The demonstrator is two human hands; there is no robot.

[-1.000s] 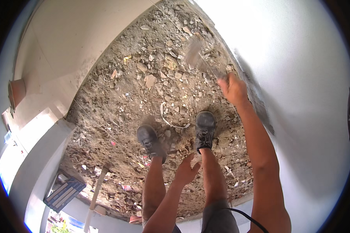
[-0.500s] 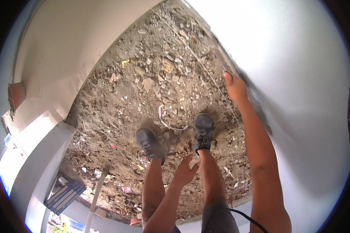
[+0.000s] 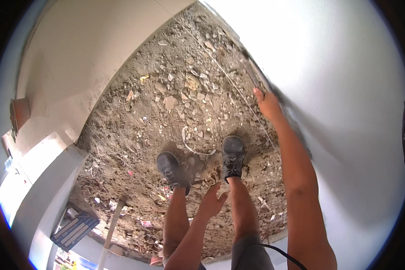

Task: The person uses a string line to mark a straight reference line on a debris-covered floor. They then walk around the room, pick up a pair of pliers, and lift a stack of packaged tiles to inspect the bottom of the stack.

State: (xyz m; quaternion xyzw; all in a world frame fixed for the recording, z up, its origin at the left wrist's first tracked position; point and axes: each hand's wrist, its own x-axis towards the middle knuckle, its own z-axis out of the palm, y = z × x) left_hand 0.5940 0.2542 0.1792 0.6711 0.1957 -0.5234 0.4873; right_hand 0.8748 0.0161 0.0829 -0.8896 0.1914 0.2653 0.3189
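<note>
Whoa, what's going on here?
Someone in dark shoes stands on stony ground. Their right hand grips a thin tool, too unclear to name, by the foot of the white wall. Their left hand hangs open and empty. A pale string stretches over the ground.

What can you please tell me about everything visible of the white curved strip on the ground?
The white strip is narrow and bent like a hook, one end pointing away from the wearer, the other toward the right shoe. It looks thin, perhaps plastic, though I cannot confirm the material. It lies on the rubble-strewn dirt, ahead of the gap between the shoes, apart from both hands.
</note>
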